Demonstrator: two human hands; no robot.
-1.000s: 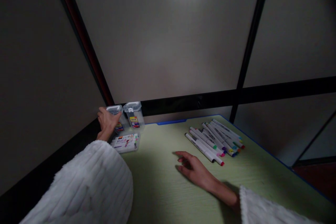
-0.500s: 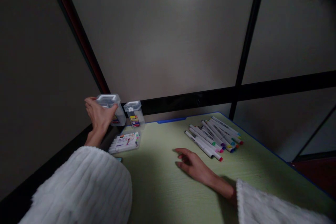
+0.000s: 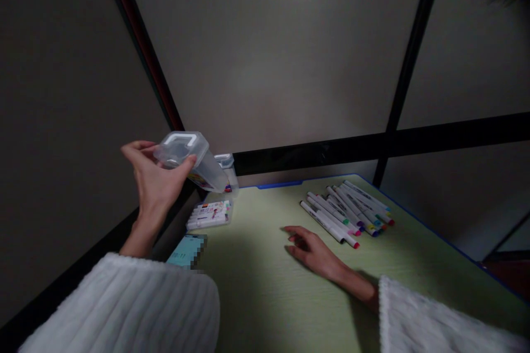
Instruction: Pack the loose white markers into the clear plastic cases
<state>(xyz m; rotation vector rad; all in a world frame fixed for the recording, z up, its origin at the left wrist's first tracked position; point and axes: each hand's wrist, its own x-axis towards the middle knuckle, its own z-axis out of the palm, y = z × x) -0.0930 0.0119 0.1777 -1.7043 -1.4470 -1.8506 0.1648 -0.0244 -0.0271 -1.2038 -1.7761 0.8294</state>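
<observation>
My left hand (image 3: pixel 155 179) is raised above the table's far left corner and grips a clear plastic box (image 3: pixel 188 159) with a white handle on its lid, tilted toward me. A second clear box (image 3: pixel 227 165) still stands on the table behind it. My right hand (image 3: pixel 311 247) rests flat on the green table (image 3: pixel 265 281), fingers loosely spread, holding nothing. Just beyond its fingertips lies a row of several white markers (image 3: pixel 346 212) with coloured caps.
A flat pack of markers (image 3: pixel 209 214) lies under the raised box near the left edge. A teal card or booklet (image 3: pixel 185 251) sits beside my left sleeve. Grey wall panels with black frames close in the table on the far and left sides.
My left hand has lifted the left clear box off the table, raised it and tilted it toward me. My right hand has stayed where it was.
</observation>
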